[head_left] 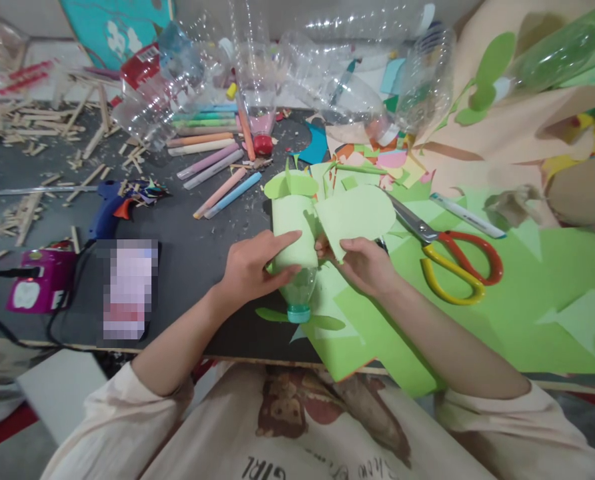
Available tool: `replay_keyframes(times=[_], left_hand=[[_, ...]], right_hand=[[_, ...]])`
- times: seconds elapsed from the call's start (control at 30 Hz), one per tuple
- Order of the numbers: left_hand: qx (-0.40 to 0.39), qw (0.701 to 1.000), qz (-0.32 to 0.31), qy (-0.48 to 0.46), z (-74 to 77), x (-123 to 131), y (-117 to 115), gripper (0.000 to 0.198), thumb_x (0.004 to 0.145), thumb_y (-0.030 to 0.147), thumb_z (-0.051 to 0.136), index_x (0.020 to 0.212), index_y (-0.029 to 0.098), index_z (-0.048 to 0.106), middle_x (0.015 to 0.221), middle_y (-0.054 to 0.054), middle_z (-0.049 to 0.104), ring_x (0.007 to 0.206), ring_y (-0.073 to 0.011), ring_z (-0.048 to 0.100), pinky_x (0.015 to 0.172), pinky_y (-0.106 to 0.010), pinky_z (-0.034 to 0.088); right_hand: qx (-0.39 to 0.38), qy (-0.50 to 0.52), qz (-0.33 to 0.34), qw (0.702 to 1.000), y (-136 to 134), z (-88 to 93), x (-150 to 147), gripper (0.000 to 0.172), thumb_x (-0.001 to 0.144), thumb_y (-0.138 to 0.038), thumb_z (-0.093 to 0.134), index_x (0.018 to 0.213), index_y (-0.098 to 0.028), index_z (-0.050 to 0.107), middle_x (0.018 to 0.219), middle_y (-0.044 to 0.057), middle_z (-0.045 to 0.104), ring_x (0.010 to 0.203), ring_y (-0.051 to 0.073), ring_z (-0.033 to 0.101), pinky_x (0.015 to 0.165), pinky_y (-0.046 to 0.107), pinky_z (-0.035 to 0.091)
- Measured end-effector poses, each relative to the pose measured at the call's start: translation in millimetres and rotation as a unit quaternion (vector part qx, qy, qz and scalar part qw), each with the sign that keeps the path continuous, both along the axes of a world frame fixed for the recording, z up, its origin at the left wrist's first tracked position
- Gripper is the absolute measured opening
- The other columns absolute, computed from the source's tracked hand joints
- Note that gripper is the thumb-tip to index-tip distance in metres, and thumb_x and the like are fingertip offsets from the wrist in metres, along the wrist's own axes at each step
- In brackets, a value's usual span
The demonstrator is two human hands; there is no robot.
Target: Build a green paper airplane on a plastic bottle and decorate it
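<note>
Fingers [283, 243] on bottle [299, 287]: pale-green wrap [292, 217], apparently paper.

A blue glue gun [108, 207], a purple box [47, 287] and a pixelated phone [130, 287] lie left on the table [192, 260] — wooden sticks [42, 117] and coloured pens [232, 195] beyond, clear bottles [322, 80] at the back.

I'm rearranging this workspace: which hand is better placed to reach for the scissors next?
Likely the right hand: the scissors lie nearby on its own side, though it would first need to release the pale green cutout. The left hand is farther off, holding the green-wrapped bottle.
</note>
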State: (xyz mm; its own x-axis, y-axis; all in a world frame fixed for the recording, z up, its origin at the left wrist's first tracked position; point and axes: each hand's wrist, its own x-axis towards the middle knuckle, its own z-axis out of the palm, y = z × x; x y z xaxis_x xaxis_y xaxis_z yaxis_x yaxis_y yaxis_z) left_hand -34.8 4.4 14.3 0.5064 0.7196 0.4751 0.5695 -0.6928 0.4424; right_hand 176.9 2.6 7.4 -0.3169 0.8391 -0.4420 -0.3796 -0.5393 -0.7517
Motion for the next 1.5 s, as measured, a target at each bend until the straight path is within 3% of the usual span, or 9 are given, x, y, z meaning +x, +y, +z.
replay_keyframes(times=[0.2,0.4,0.6,0.83,1.03,1.5], left_hand=[[-0.02,0.998,0.026,0.049,-1.3,0,-3,0.061,0.091,0.065,0.046,0.121,0.016,0.065,0.079,-0.003,0.06,0.064,-0.0132,0.053,0.056,-0.022,0.042],[-0.003,0.994,0.103,0.032,-7.9,14,-9,0.057,0.094,0.063,0.042,0.118,0.018,0.067,0.08,-0.003,0.052,0.07,-0.0141,0.05,0.056,-0.022,0.039],[0.011,0.993,0.113,0.007,-11.5,18,-6,0.06,0.095,0.065,0.039,0.116,0.016,0.068,0.08,-0.003,0.048,0.071,-0.0144,0.047,0.058,-0.023,0.039],[0.002,0.999,0.042,-0.02,-10.3,9,-2,0.046,0.1,0.047,0.042,0.126,0.017,0.063,0.08,-0.002,0.049,0.07,-0.0141,0.048,0.057,-0.024,0.039],[-0.008,0.999,0.049,-0.005,-9.8,9,-2,0.046,0.099,0.049,0.042,0.125,0.018,0.064,0.079,-0.002,0.049,0.07,-0.0141,0.048,0.057,-0.023,0.039],[-0.038,0.998,0.056,0.008,-9.1,7,-2,0.049,0.097,0.054,0.043,0.125,0.02,0.065,0.079,-0.002,0.049,0.071,-0.0144,0.048,0.059,-0.024,0.042]], right_hand=[[-0.016,-0.001,-0.037,0.999,0,-0.4,-2,0.013,0.057,-0.035,0.068,0.059,-0.022,0.066,0.064,0.004,0.068,0.079,0.025,0.067,0.082,0.044,0.055],[0.013,-0.026,-0.052,0.998,1,3.6,-2,0.02,0.056,-0.04,0.075,0.066,-0.023,0.069,0.062,0.002,0.067,0.073,0.024,0.065,0.08,0.045,0.055],[0.022,-0.065,-0.161,0.985,-7,0.1,-4,0.026,0.055,-0.041,0.082,0.069,-0.023,0.069,0.069,-0.001,0.068,0.07,0.019,0.063,0.078,0.04,0.056],[0.066,-0.142,-0.098,0.983,-16,-12.6,2,0.025,0.073,-0.042,0.075,0.063,-0.021,0.065,0.06,-0.001,0.063,0.059,0.015,0.058,0.067,0.033,0.051],[0.032,-0.151,-0.147,0.977,-12,-7.3,-4,0.021,0.066,-0.035,0.077,0.064,-0.022,0.061,0.058,-0.004,0.058,0.056,0.013,0.055,0.055,0.029,0.048],[0.04,-0.187,-0.098,0.977,-12,4.1,-4,0.029,0.066,-0.041,0.076,0.055,-0.02,0.06,0.053,-0.001,0.057,0.051,0.012,0.049,0.054,0.029,0.046]])
